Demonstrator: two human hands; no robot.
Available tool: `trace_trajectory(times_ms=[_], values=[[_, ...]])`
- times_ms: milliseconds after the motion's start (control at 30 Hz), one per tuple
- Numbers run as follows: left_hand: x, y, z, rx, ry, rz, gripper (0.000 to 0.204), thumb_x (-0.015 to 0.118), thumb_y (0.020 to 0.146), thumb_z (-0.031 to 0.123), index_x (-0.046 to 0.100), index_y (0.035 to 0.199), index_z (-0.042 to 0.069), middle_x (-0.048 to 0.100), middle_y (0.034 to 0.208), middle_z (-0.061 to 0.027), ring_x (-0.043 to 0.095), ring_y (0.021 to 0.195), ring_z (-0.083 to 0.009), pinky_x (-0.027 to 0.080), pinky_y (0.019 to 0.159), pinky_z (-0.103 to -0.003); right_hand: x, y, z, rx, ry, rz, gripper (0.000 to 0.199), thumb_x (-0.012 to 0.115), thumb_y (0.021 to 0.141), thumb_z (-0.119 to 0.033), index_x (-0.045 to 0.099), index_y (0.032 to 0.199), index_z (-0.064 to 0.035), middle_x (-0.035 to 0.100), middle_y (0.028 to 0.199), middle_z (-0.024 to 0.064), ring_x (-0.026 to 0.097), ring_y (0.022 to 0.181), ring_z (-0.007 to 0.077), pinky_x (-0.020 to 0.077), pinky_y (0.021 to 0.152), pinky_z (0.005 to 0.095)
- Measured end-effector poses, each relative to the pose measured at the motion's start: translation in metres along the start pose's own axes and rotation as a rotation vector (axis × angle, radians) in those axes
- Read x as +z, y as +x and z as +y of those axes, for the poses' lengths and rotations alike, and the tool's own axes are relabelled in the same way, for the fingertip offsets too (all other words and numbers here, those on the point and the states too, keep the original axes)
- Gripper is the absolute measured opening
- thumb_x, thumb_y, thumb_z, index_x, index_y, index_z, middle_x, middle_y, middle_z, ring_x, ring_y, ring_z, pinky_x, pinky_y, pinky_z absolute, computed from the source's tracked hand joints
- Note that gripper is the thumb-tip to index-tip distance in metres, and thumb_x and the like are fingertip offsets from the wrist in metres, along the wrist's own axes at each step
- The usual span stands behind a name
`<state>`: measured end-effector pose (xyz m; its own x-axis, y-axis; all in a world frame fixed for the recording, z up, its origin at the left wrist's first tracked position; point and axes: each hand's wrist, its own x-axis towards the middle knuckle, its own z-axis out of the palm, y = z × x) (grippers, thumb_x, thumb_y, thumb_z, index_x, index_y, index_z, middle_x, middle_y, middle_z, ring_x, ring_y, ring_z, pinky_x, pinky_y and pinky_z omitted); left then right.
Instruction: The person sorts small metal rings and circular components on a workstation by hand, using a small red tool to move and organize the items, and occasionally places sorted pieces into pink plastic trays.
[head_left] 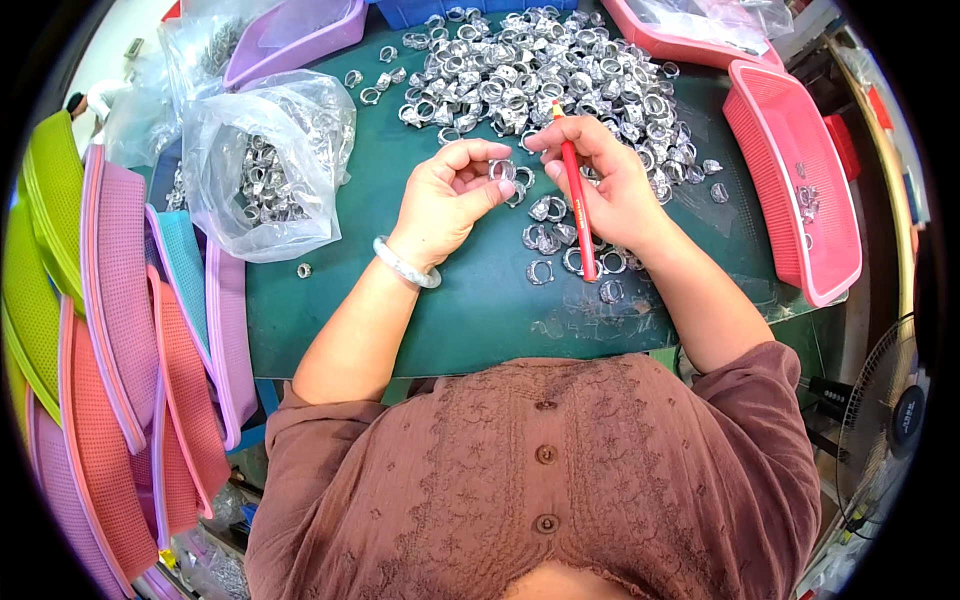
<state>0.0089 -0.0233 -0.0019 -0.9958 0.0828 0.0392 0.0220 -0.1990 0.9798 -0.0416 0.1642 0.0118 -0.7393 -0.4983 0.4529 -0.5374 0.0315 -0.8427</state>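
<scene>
My left hand point(440, 198), with a pale bangle at its wrist, pinches a silver-coloured ring point(502, 170) between thumb and fingers. Facing it, my right hand point(625, 190) is closed on a red pencil point(578, 212), which stands nearly upright in the view with its pale tip at the far end. Under and beside the right hand lie several loose rings point(540, 271) on the green tabletop point(420, 325). Just beyond both hands spreads a large heap of similar rings point(530, 75). Part of that heap is hidden by the right hand.
An open clear plastic bag point(207, 185) with rings inside stands on the left, near a purple tray point(300, 35). At the right edge sits a pink basket point(815, 265) holding a few pieces. Stacked coloured baskets point(125, 270) crowd the left; a fan point(880, 400) stands at lower right.
</scene>
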Motion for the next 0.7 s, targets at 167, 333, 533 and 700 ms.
trace_trajectory(times_ms=[167,333,533,700], values=[[0.008,-0.002,-0.005,0.232,0.174,0.001,0.041,0.066,0.072,-0.006,0.054,0.110,0.002,0.052,0.097,-0.0024,0.053,0.088,-0.0102,0.046,0.078,-0.024,0.004,-0.004,-0.008,0.068,0.070,-0.060,0.023,0.057,0.079,0.001,0.050,0.100,-0.0023,0.059,0.092,0.0081,0.059,0.082,0.0144,0.0490,0.069,0.0268],[0.015,-0.004,-0.001,0.416,0.466,0.042,0.049,0.066,0.070,-0.006,0.051,0.116,0.003,0.050,0.095,-0.0033,0.051,0.084,-0.0111,0.046,0.074,-0.024,0.010,-0.007,-0.006,0.093,0.145,-0.067,0.028,0.062,0.078,-0.003,0.049,0.102,-0.0037,0.058,0.091,0.0069,0.059,0.081,0.0133,0.0492,0.070,0.0274],[0.020,-0.007,0.006,0.549,0.660,0.058,0.055,0.066,0.066,-0.006,0.051,0.117,0.006,0.052,0.093,-0.0060,0.052,0.079,-0.0133,0.046,0.070,-0.025,0.012,-0.008,-0.006,0.079,0.131,-0.055,0.034,0.067,0.074,-0.003,0.048,0.102,-0.0040,0.058,0.091,0.0063,0.059,0.079,0.0127,0.0497,0.069,0.0271],[0.022,-0.009,0.008,0.568,0.699,0.074,0.055,0.066,0.065,-0.006,0.051,0.117,0.006,0.052,0.095,-0.0072,0.054,0.078,-0.0146,0.047,0.069,-0.025,0.015,-0.009,-0.005,0.064,0.170,-0.026,0.036,0.067,0.073,0.000,0.048,0.103,-0.0038,0.058,0.092,0.0061,0.059,0.081,0.0124,0.0497,0.071,0.0264]])
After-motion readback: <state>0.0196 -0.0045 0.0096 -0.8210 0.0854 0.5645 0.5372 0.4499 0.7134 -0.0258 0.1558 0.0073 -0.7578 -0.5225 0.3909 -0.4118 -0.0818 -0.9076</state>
